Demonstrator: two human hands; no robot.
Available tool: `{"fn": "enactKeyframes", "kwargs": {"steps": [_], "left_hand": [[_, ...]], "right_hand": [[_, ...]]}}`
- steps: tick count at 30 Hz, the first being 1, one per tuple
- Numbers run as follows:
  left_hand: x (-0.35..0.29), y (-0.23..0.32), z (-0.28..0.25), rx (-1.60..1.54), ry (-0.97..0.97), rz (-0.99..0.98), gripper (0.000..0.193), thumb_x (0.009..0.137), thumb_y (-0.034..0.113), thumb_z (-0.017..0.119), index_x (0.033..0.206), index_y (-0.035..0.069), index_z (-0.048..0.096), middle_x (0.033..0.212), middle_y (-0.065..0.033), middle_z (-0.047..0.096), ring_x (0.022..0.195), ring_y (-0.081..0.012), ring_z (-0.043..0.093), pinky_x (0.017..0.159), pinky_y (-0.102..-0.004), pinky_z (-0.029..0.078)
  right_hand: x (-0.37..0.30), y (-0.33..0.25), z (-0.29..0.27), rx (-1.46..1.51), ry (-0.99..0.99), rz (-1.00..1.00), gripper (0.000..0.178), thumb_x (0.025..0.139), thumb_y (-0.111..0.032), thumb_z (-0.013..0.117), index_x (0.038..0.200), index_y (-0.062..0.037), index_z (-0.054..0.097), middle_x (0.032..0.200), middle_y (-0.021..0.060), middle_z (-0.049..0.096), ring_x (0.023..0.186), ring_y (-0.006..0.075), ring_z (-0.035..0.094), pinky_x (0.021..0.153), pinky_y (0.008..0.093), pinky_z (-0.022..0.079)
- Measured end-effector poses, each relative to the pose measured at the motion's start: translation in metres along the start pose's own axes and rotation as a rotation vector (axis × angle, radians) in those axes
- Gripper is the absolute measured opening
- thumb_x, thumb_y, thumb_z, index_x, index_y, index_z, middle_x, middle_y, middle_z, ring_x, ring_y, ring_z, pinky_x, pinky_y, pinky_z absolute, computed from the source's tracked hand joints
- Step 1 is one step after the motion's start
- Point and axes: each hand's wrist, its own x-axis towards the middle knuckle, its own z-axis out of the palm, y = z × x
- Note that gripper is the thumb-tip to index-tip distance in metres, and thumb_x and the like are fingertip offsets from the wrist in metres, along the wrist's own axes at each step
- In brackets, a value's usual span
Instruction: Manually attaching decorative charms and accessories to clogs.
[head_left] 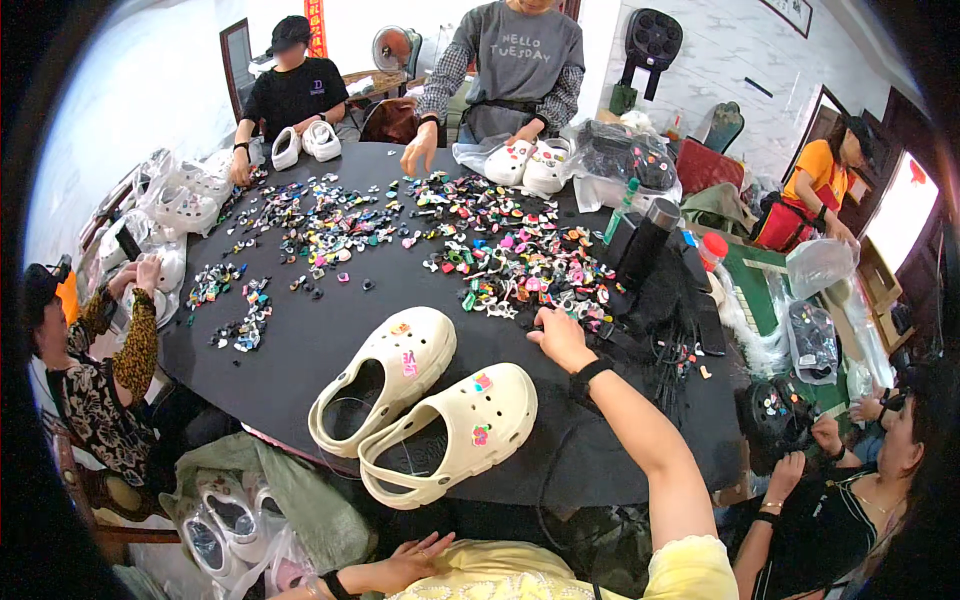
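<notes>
Right hand (pixel 558 337): stretched to the heap of small colourful plastic charms (pixel 520 260), fingers curled among them, picking.
Left hand (pixel 415 558): rested loosely spread at the lap.
Cream foam clogs (pixel 425 405): laid toe-outward on the black round surface (pixel 300 350), kept near for reach.

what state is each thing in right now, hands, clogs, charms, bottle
right hand: reaching into the charm pile, fingers down
left hand: resting in the lap, holding nothing
cream clogs: upright side by side, a few charms attached
loose charms: scattered across the black table
dark bottle: standing upright, capped
</notes>
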Motion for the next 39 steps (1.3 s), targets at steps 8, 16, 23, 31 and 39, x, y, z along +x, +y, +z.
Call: {"fn": "enactKeyframes", "kwargs": {"steps": [8, 16, 23, 31, 39], "left_hand": [[-0.014, -0.042, 0.01, -0.177, 0.287, 0.62, 0.028, 0.083, 0.023, 0.057, 0.105, 0.007, 0.063, 0.135, -0.0107, 0.04, 0.131, -0.0329, 0.027, 0.103, -0.0507, 0.017], [-0.071, -0.005, -0.083, -0.336, 0.243, 0.383, 0.015, 0.083, 0.007, 0.058, 0.094, 0.004, 0.066, 0.112, -0.0133, 0.057, 0.111, -0.0309, 0.05, 0.091, -0.0365, 0.042], [-0.051, 0.1, -0.12, -0.531, 0.978, 0.472, 0.04, 0.083, 0.013, 0.06, 0.119, -0.001, 0.05, 0.118, -0.0146, 0.055, 0.111, -0.0282, 0.05, 0.091, -0.034, 0.04], [0.009, 0.103, -0.155, -0.207, 0.847, 0.097, 0.04, 0.085, 0.025, 0.059, 0.11, -0.005, 0.049, 0.096, -0.0209, 0.059, 0.089, -0.031, 0.059, 0.075, -0.0353, 0.046], [0.032, 0.095, -0.157, -0.946, 0.755, 0.331, 0.04, 0.089, 0.02, 0.054, 0.12, -0.004, 0.047, 0.108, -0.0048, 0.057, 0.096, -0.0118, 0.053, 0.085, -0.0269, 0.043]], "right_hand": [[-0.016, 0.01, -0.051, 0.967, -0.214, 0.221, 0.024, 0.089, -0.014, 0.049, 0.111, -0.0025, 0.051, 0.084, 0.0068, 0.062, 0.065, 0.0113, 0.06, 0.057, 0.0243, 0.048], [-0.079, 0.009, -0.087, 1.193, -0.221, 0.28, 0.028, 0.093, -0.022, 0.046, 0.117, -0.0079, 0.053, 0.087, 0.001, 0.057, 0.069, 0.0071, 0.054, 0.061, 0.0207, 0.044], [-0.085, 0.03, -0.048, 1.044, -0.252, 0.304, 0.041, 0.089, -0.011, 0.049, 0.128, 0.0002, 0.041, 0.104, 0.0108, 0.06, 0.079, 0.0137, 0.06, 0.063, 0.0232, 0.048], [-0.082, 0.052, -0.029, 0.633, 0.204, 0.217, 0.027, 0.086, 0.0, 0.043, 0.11, -0.0023, 0.055, 0.103, 0.0129, 0.06, 0.088, 0.0217, 0.062, 0.079, 0.0305, 0.048], [-0.085, 0.059, -0.035, 0.112, 0.121, 0.205, 0.03, 0.079, -0.01, 0.061, 0.109, -0.0083, 0.057, 0.105, 0.0106, 0.054, 0.098, 0.0289, 0.053, 0.083, 0.0387, 0.045]]}}
